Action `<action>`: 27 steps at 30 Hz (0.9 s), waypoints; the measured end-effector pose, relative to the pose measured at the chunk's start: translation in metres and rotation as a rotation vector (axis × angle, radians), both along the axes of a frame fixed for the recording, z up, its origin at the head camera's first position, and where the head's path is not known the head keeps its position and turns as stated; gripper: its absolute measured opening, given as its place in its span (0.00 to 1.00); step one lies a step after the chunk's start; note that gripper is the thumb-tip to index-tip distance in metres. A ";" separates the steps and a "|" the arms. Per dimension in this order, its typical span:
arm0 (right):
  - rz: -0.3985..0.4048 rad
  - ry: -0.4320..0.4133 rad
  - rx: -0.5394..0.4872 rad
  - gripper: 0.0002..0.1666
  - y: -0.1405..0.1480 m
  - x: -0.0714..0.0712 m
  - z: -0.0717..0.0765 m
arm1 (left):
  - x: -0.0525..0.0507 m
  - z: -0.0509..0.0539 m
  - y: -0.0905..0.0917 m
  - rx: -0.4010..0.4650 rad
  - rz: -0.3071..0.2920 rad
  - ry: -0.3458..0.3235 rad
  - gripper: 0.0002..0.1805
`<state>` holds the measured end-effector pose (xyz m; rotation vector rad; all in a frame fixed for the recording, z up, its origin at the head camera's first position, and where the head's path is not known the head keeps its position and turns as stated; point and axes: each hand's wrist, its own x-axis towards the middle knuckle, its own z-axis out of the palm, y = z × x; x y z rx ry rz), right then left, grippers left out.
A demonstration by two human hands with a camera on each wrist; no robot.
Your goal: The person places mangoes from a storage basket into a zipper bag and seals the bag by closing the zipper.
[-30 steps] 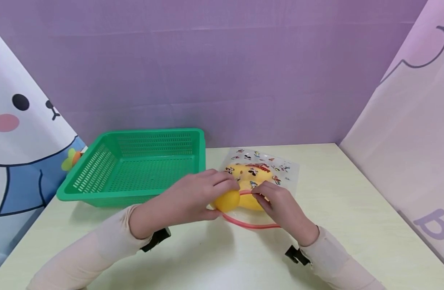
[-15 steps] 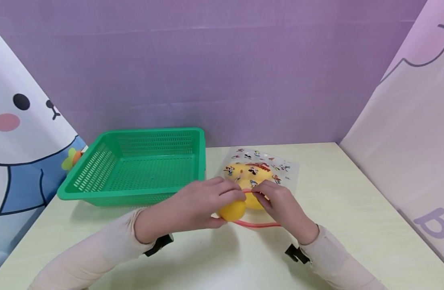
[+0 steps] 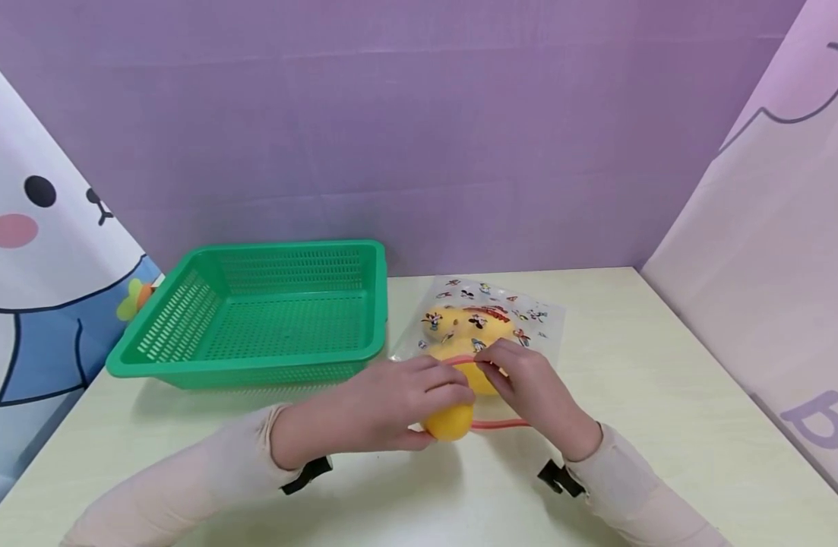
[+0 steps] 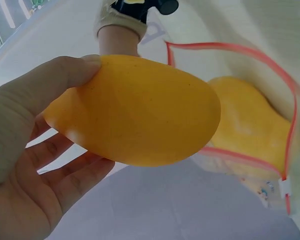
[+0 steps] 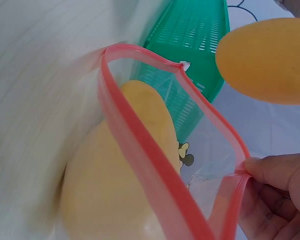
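Head view, left edge of the frame: a backdrop (image 3: 42, 251) printed with a cartoon rabbit. Left of centre, a green plastic basket (image 3: 254, 368) with slotted walls stands on the pale tabletop (image 3: 665, 425), a purple cloth (image 3: 419, 137) behind it. Below the basket's right corner, the left hand (image 3: 394, 406) reaches in from the lower left, a black strap (image 3: 307, 475) at its wrist. Its thumb and fingers are set apart by the width of a yellow mango (image 3: 449, 422), which they grip by one end; the left wrist view shows the thumb on top and fingertips beneath. The mango sits at lower centre, in front of the left part of a clear zip bag's mouth; whether they touch cannot be told there. That clear zip bag (image 3: 545, 323), printed with small cartoon characters, lies right of centre with more yellow mangoes (image 3: 469, 323) inside. Its red zip strip (image 3: 498, 425) gapes. Just right, the right hand (image 3: 535, 384) pinches the strip's edge between thumb and fingers, its sleeve (image 3: 637, 486) running to the lower right.
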<state>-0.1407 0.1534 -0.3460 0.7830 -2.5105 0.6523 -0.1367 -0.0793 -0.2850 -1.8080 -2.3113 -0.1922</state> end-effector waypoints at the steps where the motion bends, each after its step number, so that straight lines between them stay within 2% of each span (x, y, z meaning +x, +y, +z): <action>1: 0.003 0.002 -0.001 0.11 0.000 0.000 0.000 | 0.000 -0.001 0.000 -0.016 0.003 -0.004 0.30; 3: 0.006 0.002 0.000 0.11 0.000 0.000 0.000 | 0.000 -0.005 0.001 -0.037 0.004 -0.018 0.30; 7: 0.004 0.002 0.002 0.11 0.000 0.000 0.000 | 0.000 -0.010 0.002 -0.026 -0.023 -0.029 0.29; 13: 0.000 -0.002 0.003 0.10 0.000 0.001 0.001 | -0.001 -0.016 0.005 -0.019 -0.059 -0.019 0.28; 22: -0.002 -0.006 0.001 0.10 0.000 0.002 0.000 | -0.001 -0.026 0.010 0.000 -0.085 0.068 0.26; 27: -0.002 0.006 0.003 0.10 0.001 0.002 0.000 | -0.002 -0.034 0.013 0.008 -0.096 0.138 0.25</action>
